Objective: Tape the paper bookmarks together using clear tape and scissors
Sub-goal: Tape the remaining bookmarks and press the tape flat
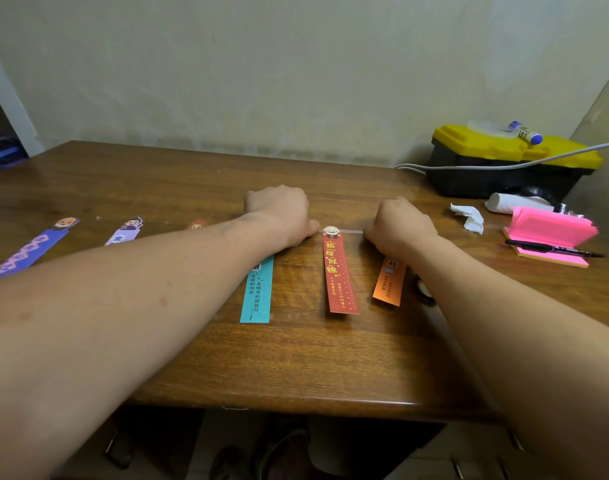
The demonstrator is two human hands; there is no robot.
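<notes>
Several paper bookmarks lie in a row on the wooden table point(192, 181): purple point(26, 254), pale purple point(123, 232), teal point(258, 289), red point(339, 271) and orange point(389, 282). Another one point(196, 224) shows only its top above my left forearm. A strip of clear tape point(353, 231) runs from the red bookmark's top to my right hand point(400, 223), whose curled fingers close on the tape's end over the orange bookmark's top. My left hand point(282, 213) rests knuckles up on the teal bookmark's top, fingers curled, thumb tip beside the red bookmark's head. No scissors show.
A black and yellow toolbox point(504, 161) with a cable across it stands at the back right. Crumpled tissue point(469, 218), a pink sticky-note pad point(552, 233) and a black pen point(552, 250) lie at the right. A dark round object point(423, 289) peeks from under my right forearm.
</notes>
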